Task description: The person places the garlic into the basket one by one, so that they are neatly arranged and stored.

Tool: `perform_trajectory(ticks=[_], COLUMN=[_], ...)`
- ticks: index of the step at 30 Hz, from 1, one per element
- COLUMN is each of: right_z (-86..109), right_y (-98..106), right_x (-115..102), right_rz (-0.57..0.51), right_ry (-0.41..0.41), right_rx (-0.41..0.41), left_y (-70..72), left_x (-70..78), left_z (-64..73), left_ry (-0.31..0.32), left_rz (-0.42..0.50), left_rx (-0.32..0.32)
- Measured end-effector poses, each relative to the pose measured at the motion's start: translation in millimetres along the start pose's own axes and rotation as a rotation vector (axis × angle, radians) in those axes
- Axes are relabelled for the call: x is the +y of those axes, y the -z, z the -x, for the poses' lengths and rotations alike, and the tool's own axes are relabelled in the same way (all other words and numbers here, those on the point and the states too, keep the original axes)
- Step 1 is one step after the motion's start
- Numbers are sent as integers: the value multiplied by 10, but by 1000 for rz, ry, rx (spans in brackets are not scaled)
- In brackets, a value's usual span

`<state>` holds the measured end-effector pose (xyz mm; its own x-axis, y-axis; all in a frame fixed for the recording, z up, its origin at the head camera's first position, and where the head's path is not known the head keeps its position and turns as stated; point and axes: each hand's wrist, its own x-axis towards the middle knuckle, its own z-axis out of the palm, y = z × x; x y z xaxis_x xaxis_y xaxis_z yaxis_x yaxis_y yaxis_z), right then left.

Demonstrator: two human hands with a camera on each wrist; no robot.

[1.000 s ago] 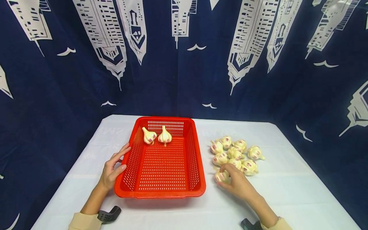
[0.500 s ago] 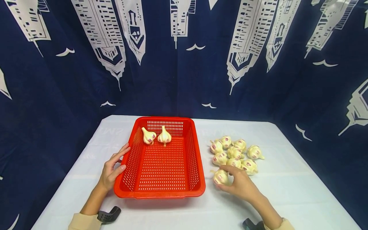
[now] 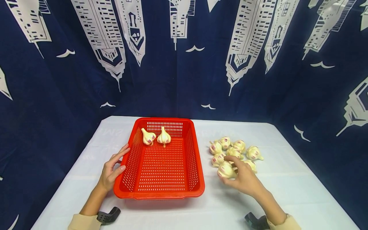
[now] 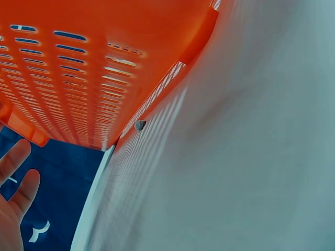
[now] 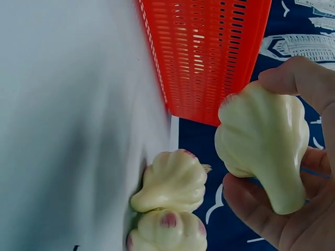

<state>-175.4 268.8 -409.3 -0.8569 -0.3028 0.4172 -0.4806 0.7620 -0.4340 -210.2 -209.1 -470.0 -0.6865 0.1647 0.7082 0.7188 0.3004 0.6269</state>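
Observation:
My right hand (image 3: 244,178) pinches a garlic bulb (image 5: 264,138) between thumb and fingers. In the right wrist view it is held off the table, its stem pointing toward the palm. In the head view that bulb overlaps the near side of a cluster of garlic bulbs (image 3: 233,152) on the table. My left hand (image 3: 110,172) rests with extended fingers at the left side of a red plastic basket (image 3: 159,194), fingertips at its rim. Inside the basket, near its far wall, lie two garlic bulbs (image 3: 164,137).
A white-covered table (image 3: 161,217) carries everything. Behind it hangs a dark blue curtain (image 3: 172,83) with white building prints. One garlic bulb (image 3: 254,153) lies at the right edge of the cluster. A black wrist device (image 3: 108,216) sits at the left sleeve.
The right hand has raised its garlic bulb off the table, moving it slightly right and up in the head view. The left hand and the basket stay put.

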Motion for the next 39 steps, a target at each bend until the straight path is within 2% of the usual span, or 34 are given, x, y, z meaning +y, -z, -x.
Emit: perform_trajectory(ticks=[5, 11, 20, 31, 39], right_z=[-32, -67, -113, -158, -186], right_y=[10, 39, 58, 77, 88], right_x=[2, 8, -8, -38, -83], right_rz=[-14, 17, -11, 12, -10], right_ry=[38, 121, 52, 111, 83], right_rx=[49, 91, 78, 129, 119], left_y=[-1, -7, -7, -7, -4], left_x=[-5, 9, 18, -11, 7], left_z=[9, -3, -8, 7, 4], left_ry=[20, 0, 0, 7, -1], left_rz=[-5, -9, -4, -12, -3], left_rx=[-5, -2, 0, -3, -2])
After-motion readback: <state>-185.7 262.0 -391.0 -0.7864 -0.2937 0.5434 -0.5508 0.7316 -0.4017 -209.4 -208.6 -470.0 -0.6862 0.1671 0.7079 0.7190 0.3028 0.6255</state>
